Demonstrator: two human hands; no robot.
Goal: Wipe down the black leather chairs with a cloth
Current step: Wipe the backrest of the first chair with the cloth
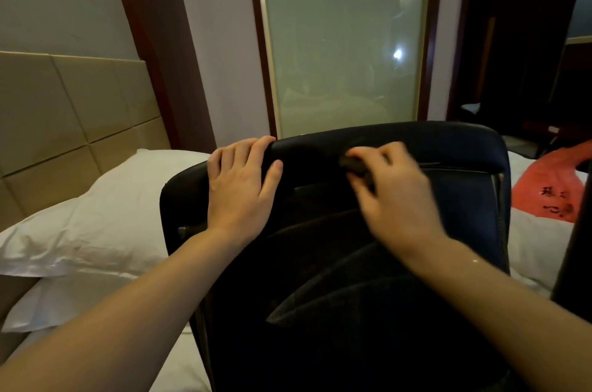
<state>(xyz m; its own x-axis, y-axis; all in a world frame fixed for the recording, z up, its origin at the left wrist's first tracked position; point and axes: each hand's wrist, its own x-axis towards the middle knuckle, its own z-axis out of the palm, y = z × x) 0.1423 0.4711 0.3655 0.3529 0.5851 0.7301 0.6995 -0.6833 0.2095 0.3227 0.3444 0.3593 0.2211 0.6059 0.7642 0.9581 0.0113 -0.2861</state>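
Note:
A black leather chair [448, 148] fills the middle of the head view, seen from behind its backrest. My left hand [240, 186] rests on the backrest's top left corner, fingers over the upper edge and thumb on the rear face. My right hand [394, 193] is blurred and grips a small dark bunched cloth [354, 165] against the upper rear of the backrest, near the middle. Most of the cloth is hidden under the fingers.
A bed with white pillows [96, 225] lies to the left, under a beige padded headboard [64, 109]. A frosted glass panel [346, 39] stands behind the chair. An orange-red bag with printed characters [551, 186] lies on white bedding at the right. A dark post [573, 247] rises at the right edge.

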